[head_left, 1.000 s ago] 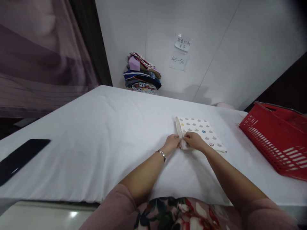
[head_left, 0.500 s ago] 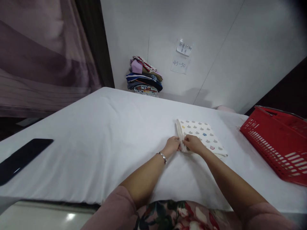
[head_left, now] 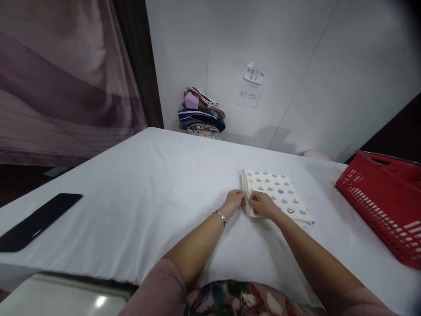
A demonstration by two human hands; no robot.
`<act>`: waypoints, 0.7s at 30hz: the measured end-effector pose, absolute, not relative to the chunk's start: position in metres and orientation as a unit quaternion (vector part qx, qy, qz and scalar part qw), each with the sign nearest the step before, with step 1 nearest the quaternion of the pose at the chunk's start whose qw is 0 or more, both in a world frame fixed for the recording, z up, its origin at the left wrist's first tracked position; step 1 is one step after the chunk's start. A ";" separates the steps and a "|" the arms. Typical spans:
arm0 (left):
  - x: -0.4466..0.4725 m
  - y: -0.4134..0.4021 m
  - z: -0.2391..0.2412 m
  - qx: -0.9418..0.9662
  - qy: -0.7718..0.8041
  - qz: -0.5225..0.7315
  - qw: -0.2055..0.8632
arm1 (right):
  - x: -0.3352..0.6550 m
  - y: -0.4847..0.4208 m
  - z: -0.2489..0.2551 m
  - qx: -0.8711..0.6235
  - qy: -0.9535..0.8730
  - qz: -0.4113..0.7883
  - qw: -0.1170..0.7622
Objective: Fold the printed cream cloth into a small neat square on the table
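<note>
A folded white cloth [head_left: 279, 186] with grey duck-like prints and a few coloured ones lies flat on the white-covered table [head_left: 184, 175], right of centre. Its layered folded edge faces left. My left hand [head_left: 234, 200] is at that edge, fingers curled against the layers, a silver bracelet on the wrist. On top of the cloth's near left corner, my right hand [head_left: 263, 204] has its thumb and fingers pinched together on the fabric. The two hands are close to each other, and the fingertips are partly hidden.
A red plastic basket [head_left: 378, 202] stands at the right. On the left lies a dark phone-like slab [head_left: 39, 221]. Folded clothes [head_left: 202, 112] are stacked beyond the far edge by the wall, under paper signs [head_left: 249, 95]. A pinkish curtain [head_left: 62, 79] hangs at left.
The view has shifted slightly, so the table and its things sit a little lower. Both hands stay at the cloth's left edge, now with a slightly wider gap between them.
</note>
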State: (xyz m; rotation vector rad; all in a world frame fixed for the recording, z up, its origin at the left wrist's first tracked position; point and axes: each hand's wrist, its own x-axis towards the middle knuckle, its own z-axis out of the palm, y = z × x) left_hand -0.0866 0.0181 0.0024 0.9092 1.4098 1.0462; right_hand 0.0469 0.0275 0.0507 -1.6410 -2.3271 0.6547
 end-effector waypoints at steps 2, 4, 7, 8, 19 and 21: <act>-0.085 0.026 0.002 0.393 0.607 0.446 0.526 | 0.047 0.029 0.049 -0.551 -0.797 0.222 0.111; -0.083 0.035 0.001 0.401 0.620 0.452 0.500 | 0.048 0.029 0.047 -0.545 -0.795 0.235 0.125; -0.082 0.048 0.000 0.430 0.654 0.448 0.432 | 0.048 0.029 0.044 -0.541 -0.791 0.252 0.135; -0.081 0.052 0.000 0.442 0.666 0.440 0.410 | 0.048 0.029 0.044 -0.543 -0.791 0.250 0.130; -0.080 0.111 0.011 0.478 0.708 0.382 0.352 | 0.043 0.025 0.044 -0.539 -0.808 0.223 0.091; -0.080 0.123 0.012 0.472 0.713 0.382 0.349 | 0.042 0.024 0.043 -0.533 -0.811 0.222 0.090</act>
